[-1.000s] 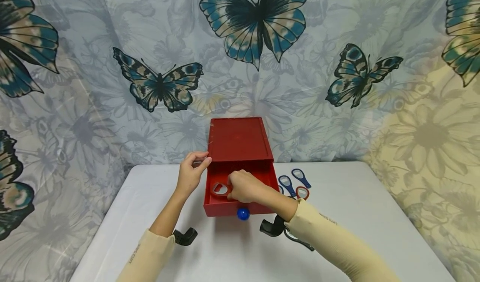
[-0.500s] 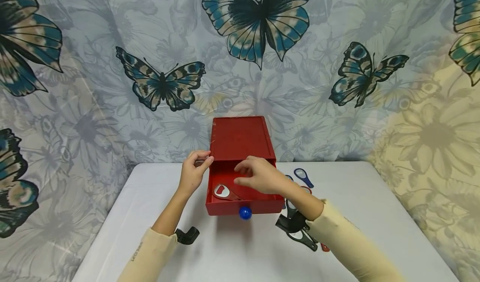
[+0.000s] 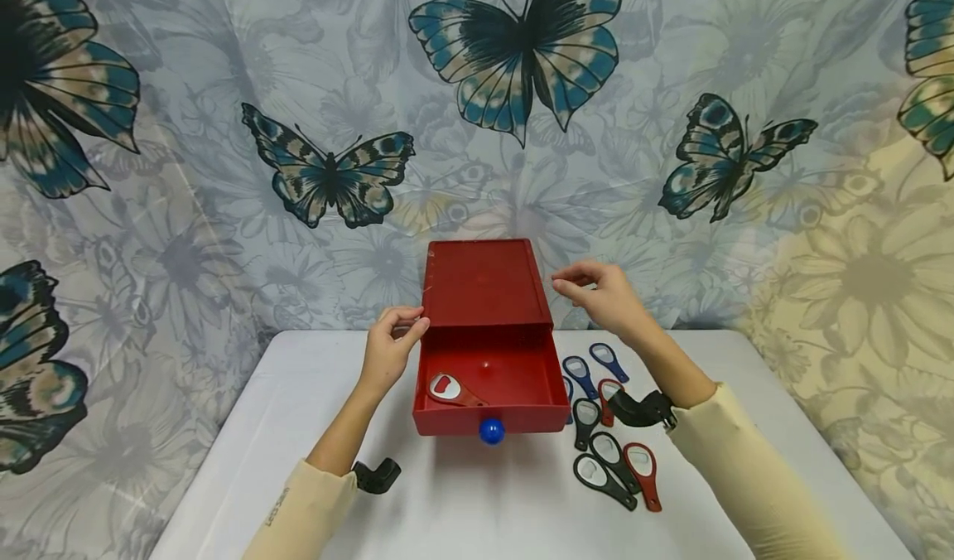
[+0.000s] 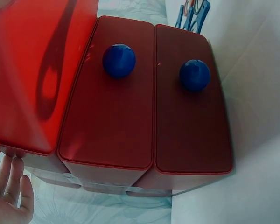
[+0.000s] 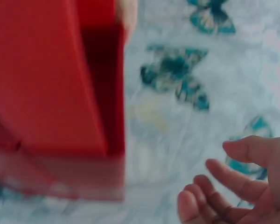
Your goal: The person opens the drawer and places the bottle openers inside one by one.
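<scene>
A red drawer box (image 3: 484, 282) stands at the back of the table with its top drawer (image 3: 522, 382) pulled out. In that drawer, at the front left, lies a red bottle opener (image 3: 447, 388) with a pale round head. My left hand (image 3: 389, 345) touches the box's left side near the drawer opening; its fingers (image 4: 11, 179) are nearly straight in the left wrist view. To the right of the box, my right hand (image 3: 605, 296) is raised with fingers loosely bent and nothing in it. Blurred in the right wrist view, the box (image 5: 37, 84) is apart from that hand.
Several bottle openers lie on the white table (image 3: 715, 427) right of the box: blue ones (image 3: 607, 361) at the back, black ones (image 3: 604, 481) and a red one (image 3: 644, 473) nearer. Two lower drawers with blue knobs (image 4: 119, 60) are closed. A butterfly-print cloth (image 3: 514, 187) hangs behind.
My right hand has left the red bottle opener in the drawer, then lifted out and moved right, past the box's side. My left hand has stayed at the box's left side.
</scene>
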The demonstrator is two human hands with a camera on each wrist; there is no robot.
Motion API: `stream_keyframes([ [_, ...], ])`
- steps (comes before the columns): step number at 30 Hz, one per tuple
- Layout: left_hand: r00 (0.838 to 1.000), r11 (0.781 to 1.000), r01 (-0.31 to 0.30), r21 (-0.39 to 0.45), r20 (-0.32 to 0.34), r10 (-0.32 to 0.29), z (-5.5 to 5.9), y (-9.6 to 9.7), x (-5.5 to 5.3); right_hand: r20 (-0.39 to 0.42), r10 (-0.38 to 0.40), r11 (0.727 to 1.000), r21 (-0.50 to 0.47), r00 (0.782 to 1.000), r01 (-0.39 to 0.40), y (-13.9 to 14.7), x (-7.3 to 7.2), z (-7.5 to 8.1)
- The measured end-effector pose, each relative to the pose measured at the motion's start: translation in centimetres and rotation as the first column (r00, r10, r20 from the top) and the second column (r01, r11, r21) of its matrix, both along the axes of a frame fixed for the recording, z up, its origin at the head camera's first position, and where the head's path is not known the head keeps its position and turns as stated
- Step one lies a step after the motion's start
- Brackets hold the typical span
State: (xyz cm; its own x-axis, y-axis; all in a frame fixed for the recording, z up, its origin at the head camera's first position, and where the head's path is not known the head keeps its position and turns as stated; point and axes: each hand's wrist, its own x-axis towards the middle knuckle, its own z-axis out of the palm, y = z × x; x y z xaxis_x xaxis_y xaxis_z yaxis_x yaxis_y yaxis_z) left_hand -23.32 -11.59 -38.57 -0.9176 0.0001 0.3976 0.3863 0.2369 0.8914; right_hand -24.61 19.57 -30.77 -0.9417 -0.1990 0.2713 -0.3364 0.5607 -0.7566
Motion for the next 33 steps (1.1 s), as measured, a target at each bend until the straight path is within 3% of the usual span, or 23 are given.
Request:
stream_keyframes([
  [7, 1.000, 1.000, -0.009, 0.004, -0.010, 0.009, 0.0, 0.0, 0.0, 0.051, -0.095, 0.986, -0.135, 0.994, 0.101, 3.5, -2.9, -2.6],
  [13, 1.000, 1.000, 0.003, 0.001, -0.014, -0.003, -0.1, 0.0, 0.0, 0.072, -0.180, 0.973, -0.135, 0.981, 0.188, 5.4, -4.7, -5.3],
  [17, 1.000, 1.000, 0.002, 0.003, -0.009, -0.002, -0.1, 0.0, -0.1, 0.099, -0.222, 0.971, -0.066, 0.970, 0.229, 6.4, -5.7, -7.0],
  [22, 1.000, 1.000, 0.003, 0.012, -0.007, -0.003, 0.0, 0.0, -0.1, 0.126, -0.260, 0.964, 0.090, 0.957, 0.250, 7.6, -6.6, -9.3],
  [33, 1.000, 1.000, -0.005, 0.013, 0.005, 0.005, -0.1, 0.0, -0.1, 0.151, -0.293, 0.913, 0.336, 0.944, 0.229, 9.4, -7.9, -13.6],
])
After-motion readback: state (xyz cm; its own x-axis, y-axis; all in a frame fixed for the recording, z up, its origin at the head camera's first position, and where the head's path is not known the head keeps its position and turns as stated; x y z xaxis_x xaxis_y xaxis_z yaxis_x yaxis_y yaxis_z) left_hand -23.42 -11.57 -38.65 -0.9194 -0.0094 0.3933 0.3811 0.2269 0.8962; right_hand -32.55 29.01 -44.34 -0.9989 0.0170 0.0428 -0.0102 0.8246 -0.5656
